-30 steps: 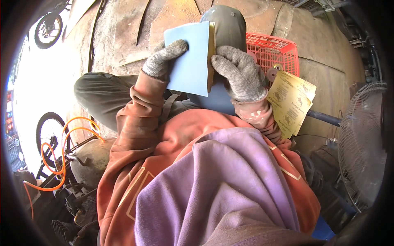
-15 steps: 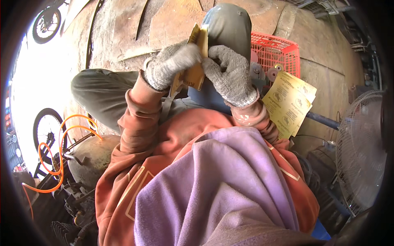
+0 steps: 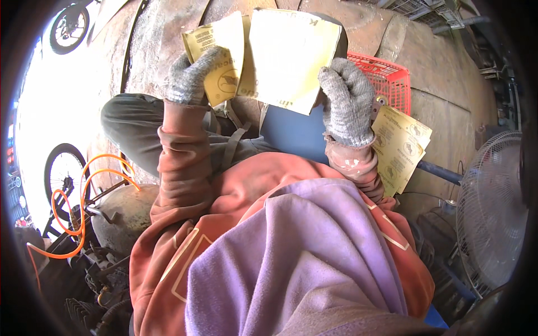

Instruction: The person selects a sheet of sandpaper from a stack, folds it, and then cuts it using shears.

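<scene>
Both my hands wear grey knit gloves and hold up yellow printed sandpaper (image 3: pixel 291 64) above my lap. My left hand (image 3: pixel 190 79) is closed on the left part, thumb across its face; that part has folded, overlapping layers. The right edge of the wide, brightly lit part is pinched in my right hand (image 3: pixel 348 101). Between the hands the paper bends at creases; whether it is one sheet or several I cannot tell. More yellow sandpaper sheets (image 3: pixel 399 148) lie in a loose stack beside my right forearm.
A red plastic basket (image 3: pixel 386 78) stands beyond my right hand. Farther right is a caged fan (image 3: pixel 493 207), with a dark bar (image 3: pixel 440 168) reaching toward it. To the left are a rusty tank (image 3: pixel 126 210), an orange hose (image 3: pixel 84 224) and a wheel (image 3: pixel 64 173).
My hands have moved apart, and the folded sandpaper between them has opened out into a broad face. My right hand has shifted right and my left hand slightly left.
</scene>
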A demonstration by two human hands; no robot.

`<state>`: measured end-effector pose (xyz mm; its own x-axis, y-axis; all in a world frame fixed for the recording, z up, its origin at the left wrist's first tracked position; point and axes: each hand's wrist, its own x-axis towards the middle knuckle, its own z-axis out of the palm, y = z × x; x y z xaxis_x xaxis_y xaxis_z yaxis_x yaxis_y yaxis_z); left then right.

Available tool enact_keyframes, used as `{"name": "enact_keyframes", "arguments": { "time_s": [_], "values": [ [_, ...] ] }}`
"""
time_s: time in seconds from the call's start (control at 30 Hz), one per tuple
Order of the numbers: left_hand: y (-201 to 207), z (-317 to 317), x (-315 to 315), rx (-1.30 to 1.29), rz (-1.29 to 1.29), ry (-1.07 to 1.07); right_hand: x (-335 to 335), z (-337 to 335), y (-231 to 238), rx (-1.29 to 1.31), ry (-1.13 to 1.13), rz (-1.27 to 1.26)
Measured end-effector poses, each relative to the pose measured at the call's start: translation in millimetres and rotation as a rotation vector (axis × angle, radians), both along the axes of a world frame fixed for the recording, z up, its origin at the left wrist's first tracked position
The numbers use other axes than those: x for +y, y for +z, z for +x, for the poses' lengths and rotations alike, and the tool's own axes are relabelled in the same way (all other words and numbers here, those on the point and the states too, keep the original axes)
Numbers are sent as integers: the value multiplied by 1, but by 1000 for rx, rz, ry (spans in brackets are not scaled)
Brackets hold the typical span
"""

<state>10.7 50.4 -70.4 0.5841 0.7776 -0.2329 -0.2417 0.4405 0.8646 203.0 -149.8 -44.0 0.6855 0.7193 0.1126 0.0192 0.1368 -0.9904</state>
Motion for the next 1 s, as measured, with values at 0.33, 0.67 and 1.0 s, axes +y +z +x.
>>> {"name": "enact_keyframes", "arguments": {
  "time_s": [0.33,0.67,1.0],
  "values": [
    [-2,2,1,2,101,15,-5,2,25,238,2,111],
    [45,13,-37,-11,170,-362,19,-7,9,-437,55,-132],
    [61,22,-58,38,187,-306,25,-22,13,-340,77,-70]
  ]
}}
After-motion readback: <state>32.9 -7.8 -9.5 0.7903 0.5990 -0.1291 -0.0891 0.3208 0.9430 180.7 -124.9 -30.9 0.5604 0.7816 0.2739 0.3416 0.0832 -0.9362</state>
